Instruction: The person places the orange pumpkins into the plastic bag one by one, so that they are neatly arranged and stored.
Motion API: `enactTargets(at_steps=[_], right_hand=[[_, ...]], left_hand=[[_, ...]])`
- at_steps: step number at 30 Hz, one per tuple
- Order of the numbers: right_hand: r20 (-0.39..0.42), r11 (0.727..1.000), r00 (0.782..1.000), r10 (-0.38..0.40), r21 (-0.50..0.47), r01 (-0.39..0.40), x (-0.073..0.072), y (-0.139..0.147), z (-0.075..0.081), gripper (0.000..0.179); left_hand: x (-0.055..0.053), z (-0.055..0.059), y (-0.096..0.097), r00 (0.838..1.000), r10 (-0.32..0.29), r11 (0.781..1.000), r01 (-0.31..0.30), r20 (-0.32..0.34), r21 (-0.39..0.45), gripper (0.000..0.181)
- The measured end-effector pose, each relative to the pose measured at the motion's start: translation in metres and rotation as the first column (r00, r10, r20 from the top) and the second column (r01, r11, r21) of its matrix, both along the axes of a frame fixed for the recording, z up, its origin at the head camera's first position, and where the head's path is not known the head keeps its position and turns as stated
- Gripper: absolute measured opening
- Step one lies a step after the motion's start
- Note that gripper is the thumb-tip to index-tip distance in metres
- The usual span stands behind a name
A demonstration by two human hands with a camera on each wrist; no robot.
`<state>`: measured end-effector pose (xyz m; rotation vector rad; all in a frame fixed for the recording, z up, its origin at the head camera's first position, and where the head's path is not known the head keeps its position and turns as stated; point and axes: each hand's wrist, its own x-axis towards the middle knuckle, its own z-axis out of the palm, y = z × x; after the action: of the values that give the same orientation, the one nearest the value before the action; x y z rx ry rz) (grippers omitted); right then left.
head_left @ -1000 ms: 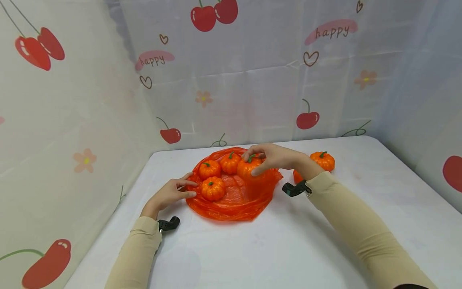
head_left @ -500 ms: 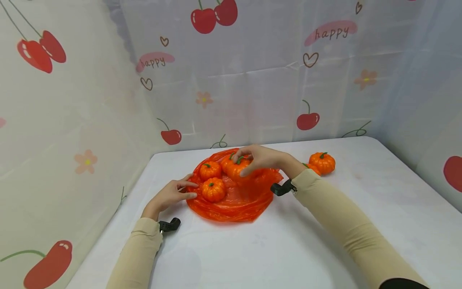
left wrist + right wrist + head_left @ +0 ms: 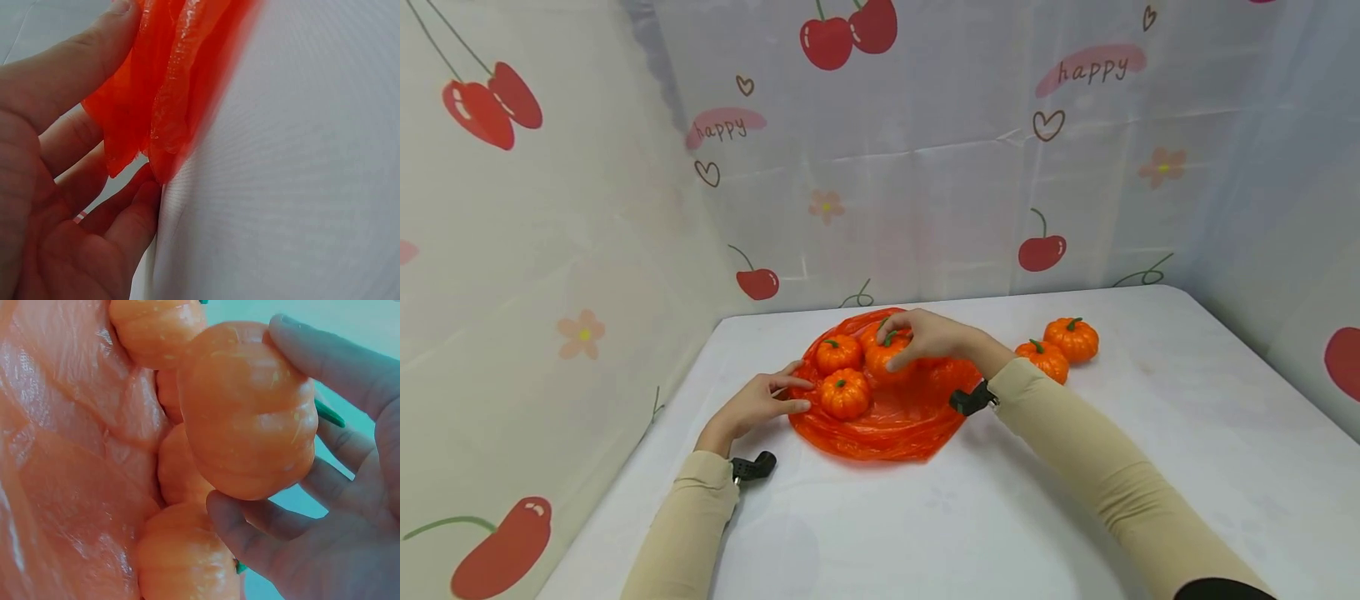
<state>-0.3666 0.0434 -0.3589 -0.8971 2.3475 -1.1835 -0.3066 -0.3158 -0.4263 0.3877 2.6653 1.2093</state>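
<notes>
My right hand (image 3: 925, 337) holds a small orange pumpkin (image 3: 250, 412) with a green stem, thumb on one side and fingers on the other. It is over the left part of an orange-red plastic bag (image 3: 895, 433), close to several similar pumpkins in it. Among them, one pumpkin (image 3: 846, 394) sits near the bag's left front and another pumpkin (image 3: 838, 354) behind it. My left hand (image 3: 760, 400) rests at the bag's left rim, its fingers loosely extended. In the left wrist view, the bag's edge (image 3: 169, 119) lies between thumb and fingers, which stay apart.
Two more pumpkins stand on the white table (image 3: 865, 533) right of the bag: a nearer pumpkin (image 3: 1043, 360), partly behind my right sleeve, and a farther pumpkin (image 3: 1072, 339). A printed cloth (image 3: 910, 192) rises behind the table and at both sides.
My right hand has moved left and slightly down with its pumpkin, closer to the others in the bag. More of the pumpkins on the right shows now. My left hand stays put.
</notes>
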Motion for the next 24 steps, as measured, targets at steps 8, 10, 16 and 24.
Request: enactTargets(at_steps=[8, 10, 16, 24], right_hand=[[-0.043, 0.999, 0.998, -0.038, 0.032, 0.039, 0.004, -0.010, -0.006, 0.038], [-0.048, 0.998, 0.998, -0.045, 0.037, 0.047, 0.005, -0.011, -0.007, 0.038], [-0.050, 0.998, 0.997, -0.062, 0.020, 0.063, 0.008, -0.014, -0.010, 0.037], [-0.048, 0.995, 0.995, -0.090, 0.038, 0.092, 0.011, -0.016, -0.018, 0.037]], left_hand=[[0.000, -0.001, -0.001, 1.000, 0.015, 1.000, -0.015, 0.003, -0.008, 0.044], [0.000, -0.001, -0.001, 1.000, 0.016, 1.000, -0.016, 0.004, -0.011, 0.045], [-0.001, 0.000, 0.000, 1.000, 0.006, 1.000, -0.006, -0.004, -0.018, 0.045], [0.001, 0.001, 0.000, 1.000, -0.008, 1.000, 0.007, -0.012, -0.026, 0.044]])
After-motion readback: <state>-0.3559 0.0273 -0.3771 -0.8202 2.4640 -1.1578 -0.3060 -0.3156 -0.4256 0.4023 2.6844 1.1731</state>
